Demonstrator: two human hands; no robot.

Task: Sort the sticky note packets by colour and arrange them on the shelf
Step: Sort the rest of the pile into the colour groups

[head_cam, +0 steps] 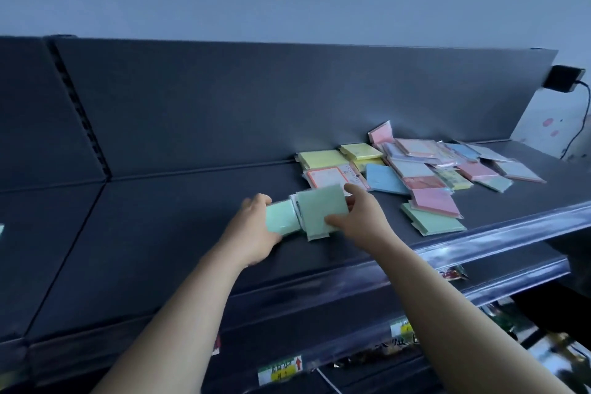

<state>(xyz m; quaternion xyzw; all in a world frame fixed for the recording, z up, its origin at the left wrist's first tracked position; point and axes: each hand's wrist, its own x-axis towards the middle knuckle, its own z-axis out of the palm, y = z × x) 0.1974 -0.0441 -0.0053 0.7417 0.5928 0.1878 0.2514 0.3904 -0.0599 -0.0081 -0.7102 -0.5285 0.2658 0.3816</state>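
Dark grey shelf (160,249) is carrying everything, and sorting is looking early. The mixed pile (447,166) of pink, blue, yellow and green packets is lying unsorted at the back. A few yellow packets (323,158) are sitting grouped just left of the pile, against the back panel. A loose green packet (431,224) is waiting at the pile's front edge under a pink packet (435,201). The green packets (319,211) are being gathered left of the pile, toward the shelf front. The left hand (256,233) is clasping the bundle's paler left end, fingers curling over the top edge. The right hand (358,217) is pinching the darker right end, thumb below, forefinger over the top. I'm judging most of the pile is still waiting to be sorted.
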